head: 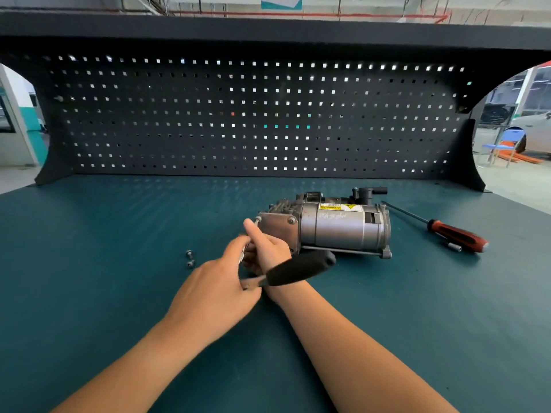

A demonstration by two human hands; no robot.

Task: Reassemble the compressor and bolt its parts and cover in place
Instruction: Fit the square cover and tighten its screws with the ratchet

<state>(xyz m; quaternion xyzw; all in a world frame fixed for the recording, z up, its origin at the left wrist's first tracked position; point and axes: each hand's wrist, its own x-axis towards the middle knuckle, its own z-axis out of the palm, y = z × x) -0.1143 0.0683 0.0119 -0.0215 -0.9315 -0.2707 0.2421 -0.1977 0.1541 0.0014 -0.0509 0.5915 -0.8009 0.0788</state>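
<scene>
Compressor (pixel 337 228) lies on its side on the green bench mat (pixel 119 234), flat cover plate (pixel 277 231) at its left end, warning label on top. 1 bolt (pixel 258 219) is seen at the plate's upper left corner, partly standing out; another bolt head (pixel 291 220) is seated at the upper right corner.

Both hands are held just left of the compressor, against the cover plate.
- Left hand (pixel 214 287): reached in from the lower left, fingers and thumb closed on the metal shank of a wrench (pixel 298 268). Its black grip is pointed right, along the compressor's near side.
- Right hand (pixel 265 248): thumb raised, tip just beside the upper left bolt. Remaining fingers are curled, partly hidden by the left hand; what they hold cannot be told.

2 loose bolts (pixel 190 259) lie well left of the compressor. A screwdriver (pixel 456 235) with a red and black handle lies right of it, a small metal socket (pixel 454 247) just beside the handle. A black pegboard (pixel 238 120) stands behind the compressor.
</scene>
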